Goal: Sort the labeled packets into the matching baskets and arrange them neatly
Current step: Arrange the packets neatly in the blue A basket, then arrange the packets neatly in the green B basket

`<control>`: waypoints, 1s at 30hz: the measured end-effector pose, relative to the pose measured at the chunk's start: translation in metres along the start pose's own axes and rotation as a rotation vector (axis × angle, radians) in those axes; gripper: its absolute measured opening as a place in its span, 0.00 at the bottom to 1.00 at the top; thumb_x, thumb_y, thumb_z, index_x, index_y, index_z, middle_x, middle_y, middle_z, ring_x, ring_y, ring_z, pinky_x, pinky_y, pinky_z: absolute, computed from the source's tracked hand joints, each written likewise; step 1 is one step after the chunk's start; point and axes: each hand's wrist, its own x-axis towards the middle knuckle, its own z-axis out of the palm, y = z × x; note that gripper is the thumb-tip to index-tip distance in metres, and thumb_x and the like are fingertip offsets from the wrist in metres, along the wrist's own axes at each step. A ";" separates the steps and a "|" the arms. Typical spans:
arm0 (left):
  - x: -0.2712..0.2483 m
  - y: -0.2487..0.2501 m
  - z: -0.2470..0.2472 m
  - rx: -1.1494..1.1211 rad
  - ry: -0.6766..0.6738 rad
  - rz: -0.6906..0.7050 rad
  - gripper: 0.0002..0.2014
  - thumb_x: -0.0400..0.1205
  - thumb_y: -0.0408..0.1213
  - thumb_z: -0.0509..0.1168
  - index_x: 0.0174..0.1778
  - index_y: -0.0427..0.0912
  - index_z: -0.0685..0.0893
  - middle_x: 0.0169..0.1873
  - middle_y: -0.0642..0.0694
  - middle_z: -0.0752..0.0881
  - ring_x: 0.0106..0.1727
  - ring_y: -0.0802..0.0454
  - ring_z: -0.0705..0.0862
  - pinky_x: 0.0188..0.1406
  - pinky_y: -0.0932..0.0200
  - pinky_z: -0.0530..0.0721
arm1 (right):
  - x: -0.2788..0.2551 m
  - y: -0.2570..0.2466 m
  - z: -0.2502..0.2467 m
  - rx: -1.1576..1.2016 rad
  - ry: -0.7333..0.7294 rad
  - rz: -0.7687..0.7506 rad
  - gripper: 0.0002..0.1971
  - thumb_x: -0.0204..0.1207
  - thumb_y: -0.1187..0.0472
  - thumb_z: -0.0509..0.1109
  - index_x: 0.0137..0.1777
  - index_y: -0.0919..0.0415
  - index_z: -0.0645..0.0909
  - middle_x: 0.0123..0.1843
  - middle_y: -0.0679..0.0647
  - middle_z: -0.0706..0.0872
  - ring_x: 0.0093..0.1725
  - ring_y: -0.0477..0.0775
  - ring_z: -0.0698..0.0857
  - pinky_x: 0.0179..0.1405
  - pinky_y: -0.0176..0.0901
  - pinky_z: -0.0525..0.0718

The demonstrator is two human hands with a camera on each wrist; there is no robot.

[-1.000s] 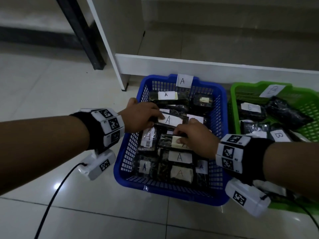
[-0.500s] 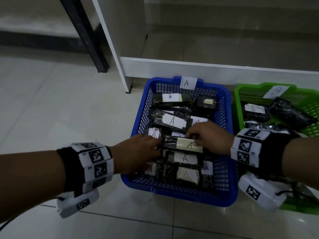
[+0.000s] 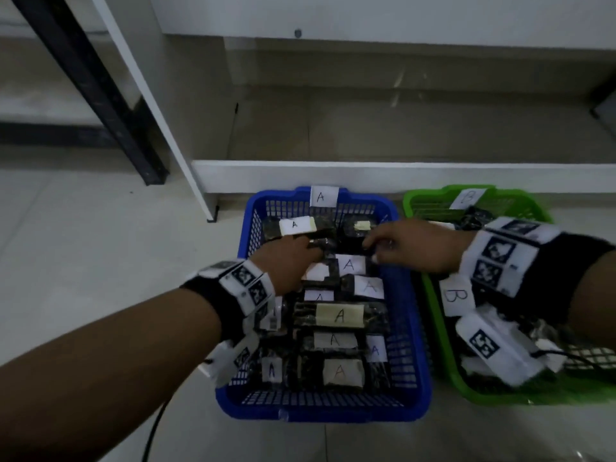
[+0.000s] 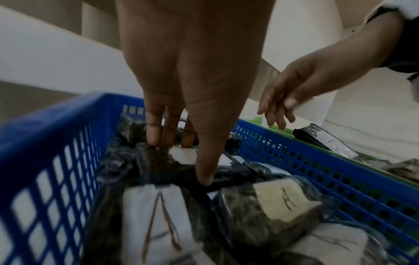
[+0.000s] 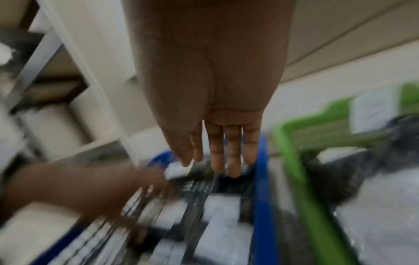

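The blue basket (image 3: 413,335) sits on the tiled floor (image 3: 83,228) in front of a white shelf (image 3: 366,171), with the green basket (image 3: 443,338) touching its right side. A paper tag marked A (image 3: 323,196) is on the blue basket's far rim, and a tag marked B (image 3: 468,198) on the green one's. The blue basket is full of dark packets (image 3: 340,315) with A labels, lying flat in rough rows; the green one holds dark packets (image 3: 456,296) with B labels, partly hidden by the right forearm. The left hand (image 3: 286,261) reaches into the far half of the blue basket, and the left wrist view shows its fingers (image 4: 156,129) straight, tips touching the packets, thumb pressed on a dark packet, gripping nothing. The right hand (image 3: 410,248) hangs over the basket's far right corner; its fingers (image 5: 233,152) look extended and close together, holding nothing, though that view is blurred.
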 end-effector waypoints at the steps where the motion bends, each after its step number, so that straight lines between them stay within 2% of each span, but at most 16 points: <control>1: 0.000 0.000 0.005 -0.009 0.022 0.005 0.31 0.76 0.41 0.71 0.75 0.52 0.69 0.66 0.43 0.76 0.65 0.42 0.77 0.60 0.43 0.82 | -0.003 0.012 -0.011 0.020 0.049 0.030 0.16 0.78 0.56 0.67 0.66 0.53 0.79 0.52 0.49 0.83 0.49 0.47 0.80 0.47 0.38 0.77; 3: -0.003 -0.003 0.005 -0.029 0.018 0.010 0.33 0.75 0.42 0.72 0.76 0.53 0.67 0.67 0.44 0.75 0.66 0.43 0.76 0.61 0.45 0.81 | -0.011 0.040 -0.025 0.034 0.140 0.086 0.15 0.78 0.57 0.68 0.64 0.54 0.80 0.53 0.51 0.84 0.50 0.50 0.81 0.42 0.36 0.75; 6: -0.004 0.000 -0.015 0.003 -0.095 -0.013 0.36 0.76 0.48 0.72 0.78 0.51 0.63 0.70 0.45 0.71 0.68 0.44 0.75 0.60 0.48 0.80 | -0.035 0.092 -0.037 -0.046 0.182 0.202 0.15 0.77 0.58 0.69 0.64 0.56 0.81 0.58 0.57 0.87 0.55 0.56 0.83 0.46 0.38 0.74; 9: 0.007 0.020 -0.052 -0.039 -0.110 -0.025 0.28 0.79 0.51 0.67 0.73 0.47 0.68 0.67 0.45 0.74 0.65 0.47 0.76 0.59 0.53 0.78 | -0.058 0.141 -0.042 -0.096 0.195 0.284 0.14 0.76 0.61 0.70 0.61 0.59 0.83 0.60 0.61 0.86 0.58 0.61 0.83 0.47 0.39 0.71; 11: 0.029 0.046 -0.080 -0.120 -0.063 -0.020 0.20 0.81 0.48 0.65 0.67 0.44 0.74 0.62 0.46 0.79 0.59 0.50 0.79 0.49 0.61 0.75 | -0.066 0.172 -0.045 -0.109 0.214 0.267 0.08 0.75 0.64 0.71 0.53 0.58 0.83 0.58 0.62 0.86 0.55 0.60 0.83 0.41 0.35 0.64; 13: 0.057 0.075 -0.102 -0.166 0.023 -0.038 0.16 0.81 0.46 0.65 0.62 0.43 0.77 0.56 0.47 0.83 0.56 0.50 0.81 0.42 0.64 0.68 | -0.066 0.200 -0.042 -0.114 0.210 0.217 0.05 0.74 0.65 0.71 0.45 0.56 0.77 0.52 0.61 0.86 0.47 0.56 0.81 0.37 0.35 0.62; 14: 0.076 0.094 -0.110 -0.184 0.054 -0.051 0.16 0.81 0.46 0.65 0.62 0.44 0.77 0.56 0.46 0.84 0.58 0.48 0.81 0.43 0.64 0.68 | -0.066 0.218 -0.042 -0.115 0.232 0.181 0.06 0.73 0.64 0.71 0.43 0.56 0.76 0.50 0.60 0.86 0.46 0.55 0.81 0.37 0.37 0.64; 16: 0.101 0.119 -0.119 -0.195 0.040 -0.054 0.17 0.82 0.45 0.65 0.65 0.43 0.77 0.58 0.44 0.84 0.61 0.44 0.81 0.49 0.61 0.72 | -0.055 0.237 -0.035 -0.110 0.307 0.114 0.04 0.72 0.61 0.71 0.41 0.57 0.77 0.46 0.59 0.86 0.46 0.59 0.84 0.38 0.42 0.71; 17: 0.113 0.130 -0.120 -0.164 -0.001 -0.058 0.18 0.82 0.44 0.64 0.66 0.43 0.76 0.60 0.43 0.83 0.62 0.43 0.81 0.53 0.59 0.74 | -0.048 0.243 -0.032 -0.134 0.358 0.080 0.04 0.71 0.59 0.70 0.41 0.58 0.79 0.43 0.60 0.87 0.45 0.62 0.84 0.38 0.45 0.75; 19: 0.141 0.156 -0.123 -0.046 -0.128 -0.075 0.18 0.83 0.43 0.63 0.68 0.41 0.76 0.64 0.41 0.81 0.63 0.42 0.80 0.53 0.58 0.75 | -0.039 0.254 -0.029 -0.211 0.416 0.013 0.07 0.71 0.55 0.69 0.40 0.59 0.81 0.40 0.62 0.87 0.43 0.66 0.85 0.39 0.51 0.79; 21: 0.161 0.175 -0.122 0.060 -0.198 -0.108 0.19 0.83 0.44 0.62 0.68 0.41 0.77 0.65 0.42 0.81 0.64 0.43 0.80 0.52 0.58 0.76 | -0.028 0.253 -0.029 -0.252 0.386 -0.036 0.10 0.73 0.52 0.66 0.44 0.58 0.82 0.44 0.62 0.88 0.46 0.66 0.86 0.43 0.52 0.80; 25: 0.171 0.188 -0.099 0.106 -0.130 -0.218 0.18 0.81 0.50 0.60 0.66 0.49 0.79 0.65 0.43 0.82 0.65 0.42 0.80 0.58 0.53 0.79 | -0.009 0.240 -0.031 -0.229 0.334 -0.024 0.16 0.78 0.49 0.62 0.56 0.59 0.81 0.57 0.60 0.85 0.55 0.64 0.84 0.51 0.49 0.78; 28: 0.172 0.183 -0.078 0.178 -0.159 -0.243 0.21 0.82 0.52 0.59 0.69 0.49 0.75 0.68 0.44 0.77 0.70 0.41 0.75 0.65 0.49 0.73 | 0.006 0.238 -0.030 -0.249 0.294 0.035 0.16 0.79 0.55 0.60 0.62 0.59 0.78 0.62 0.60 0.82 0.58 0.63 0.82 0.58 0.51 0.75; 30: 0.176 0.172 -0.068 0.204 -0.077 -0.245 0.21 0.82 0.54 0.56 0.70 0.51 0.73 0.67 0.47 0.77 0.71 0.43 0.72 0.67 0.49 0.68 | 0.012 0.239 -0.025 -0.299 0.290 0.038 0.18 0.79 0.56 0.59 0.65 0.61 0.76 0.63 0.63 0.81 0.57 0.64 0.82 0.57 0.51 0.75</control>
